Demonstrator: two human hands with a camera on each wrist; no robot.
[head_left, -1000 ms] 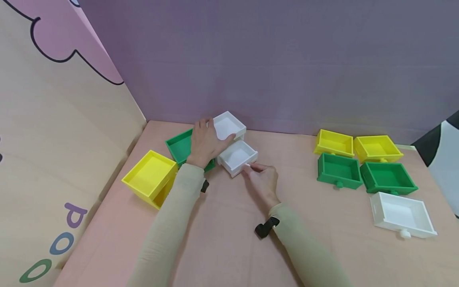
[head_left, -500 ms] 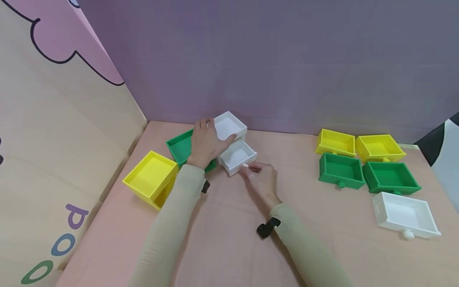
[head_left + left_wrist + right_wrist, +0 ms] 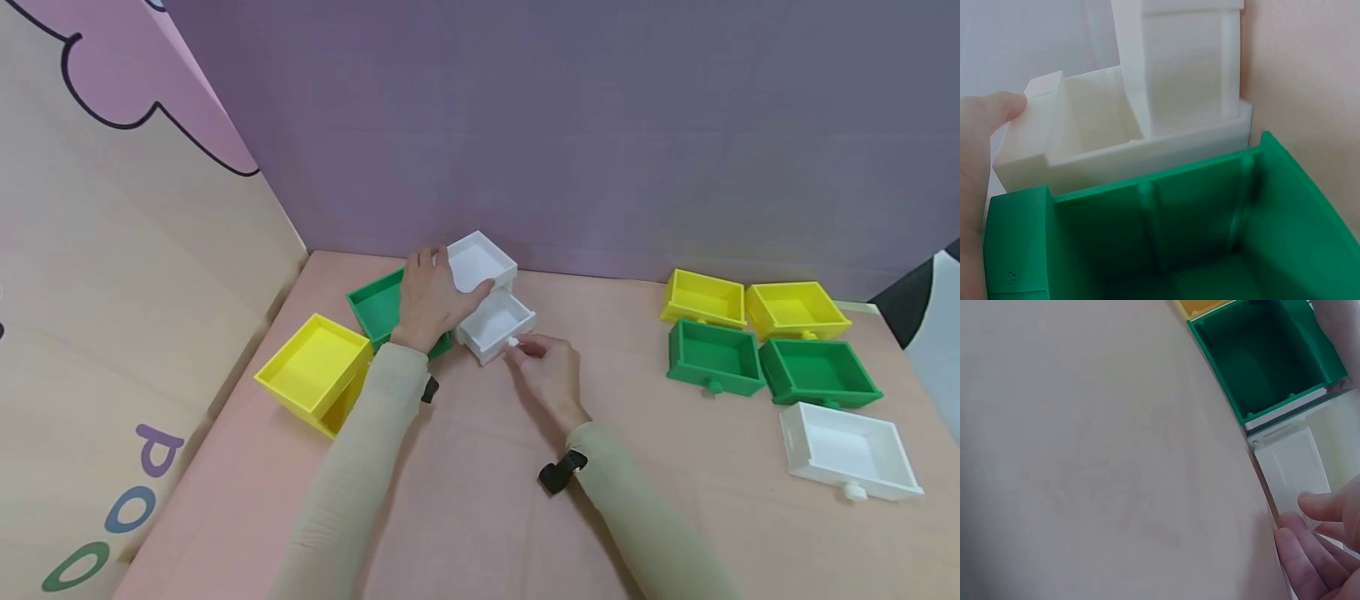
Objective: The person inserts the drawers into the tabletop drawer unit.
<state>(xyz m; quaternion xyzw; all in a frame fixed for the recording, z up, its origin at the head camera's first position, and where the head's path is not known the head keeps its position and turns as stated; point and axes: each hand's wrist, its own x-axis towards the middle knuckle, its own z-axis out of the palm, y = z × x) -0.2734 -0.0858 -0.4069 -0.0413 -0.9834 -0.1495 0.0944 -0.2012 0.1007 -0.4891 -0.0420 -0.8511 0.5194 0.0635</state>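
My left hand (image 3: 429, 307) lies across the green cabinet shell (image 3: 375, 307) and the white cabinet shell (image 3: 480, 262), its thumb bent over the white one's front corner. From the white shell juts a white drawer (image 3: 495, 323), pulled partway out toward me. At the drawer's front, my right hand (image 3: 551, 377) pinches around the small white knob (image 3: 513, 342) with thumb and fingers. In the left wrist view the green shell's hollow opening faces the camera, beside the white shell and drawer (image 3: 1191, 69). Part of the green shell is hidden beneath my left hand and forearm.
At the left, a yellow cabinet shell (image 3: 318, 362) touches the green one. Several loose drawers stand at the right: yellow ones (image 3: 702, 297) at the back, green ones (image 3: 714, 358) in the middle, a white one (image 3: 847, 450) in front. A grey-purple wall (image 3: 570, 150) rises behind the table.
The white drawer has slid slightly inward, toward the shell. My right fingers have shifted a little with it, and more of the knob shows. My left hand has stayed in place.
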